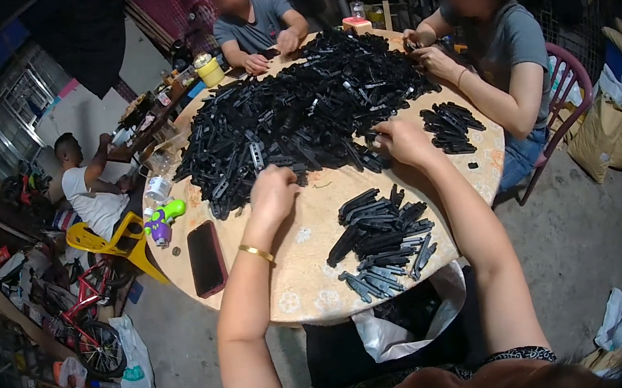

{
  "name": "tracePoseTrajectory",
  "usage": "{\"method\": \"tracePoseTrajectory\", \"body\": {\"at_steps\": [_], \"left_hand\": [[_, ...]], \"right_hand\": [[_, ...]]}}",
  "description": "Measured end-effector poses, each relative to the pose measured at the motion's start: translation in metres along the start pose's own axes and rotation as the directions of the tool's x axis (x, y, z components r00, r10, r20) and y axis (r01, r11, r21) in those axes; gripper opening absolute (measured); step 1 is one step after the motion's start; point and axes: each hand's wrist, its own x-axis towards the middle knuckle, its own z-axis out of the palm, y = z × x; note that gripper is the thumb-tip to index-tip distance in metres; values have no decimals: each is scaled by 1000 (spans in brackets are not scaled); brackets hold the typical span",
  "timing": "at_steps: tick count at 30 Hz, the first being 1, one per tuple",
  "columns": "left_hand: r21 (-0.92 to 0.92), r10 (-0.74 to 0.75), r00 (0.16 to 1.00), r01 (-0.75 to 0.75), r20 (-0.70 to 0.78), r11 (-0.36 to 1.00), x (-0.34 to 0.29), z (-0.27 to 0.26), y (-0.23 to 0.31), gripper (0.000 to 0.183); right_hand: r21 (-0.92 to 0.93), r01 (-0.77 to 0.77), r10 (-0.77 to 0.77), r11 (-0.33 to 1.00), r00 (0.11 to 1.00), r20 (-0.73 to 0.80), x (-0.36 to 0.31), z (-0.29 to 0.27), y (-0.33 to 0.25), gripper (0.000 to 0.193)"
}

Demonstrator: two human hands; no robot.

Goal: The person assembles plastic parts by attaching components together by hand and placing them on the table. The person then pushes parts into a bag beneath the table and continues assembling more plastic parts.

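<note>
A wide heap of black plastic strips [299, 101] covers the far half of the round table. At its near edge my left hand [276, 195] has its fingers curled closed; what they hold is hidden. Just beyond it a slotted grey-black strip [256, 152] rises, and I cannot tell whether the hand grips it. Farther right, my right hand [405, 142] pinches a dark plastic piece at the heap's edge. Between my forearms lies a smaller pile of similar strips [383, 232], some in rough bundles, close to the table's near edge.
A phone [207, 259] and a green and purple toy [164, 219] lie left on the tabletop [302, 274]. A white bag [415, 329] hangs open below the near edge. Two people sit across and right, hands at the heap; another small pile [450, 128] lies right. A third sits left.
</note>
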Motion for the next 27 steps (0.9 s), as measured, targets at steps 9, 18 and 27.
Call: {"method": "tracePoseTrajectory", "body": {"at_steps": [9, 18, 27], "left_hand": [[378, 108, 977, -32, -182, 925, 2, 37, 4, 8], [-963, -70, 963, 264, 260, 47, 2, 5, 21, 24], [-899, -95, 894, 434, 438, -60, -2, 24, 36, 25]], "right_hand": [[499, 153, -208, 853, 976, 56, -12, 8, -42, 28], [766, 174, -293, 619, 956, 20, -19, 15, -60, 26], [488, 523, -491, 699, 847, -204, -26, 14, -66, 20]]}}
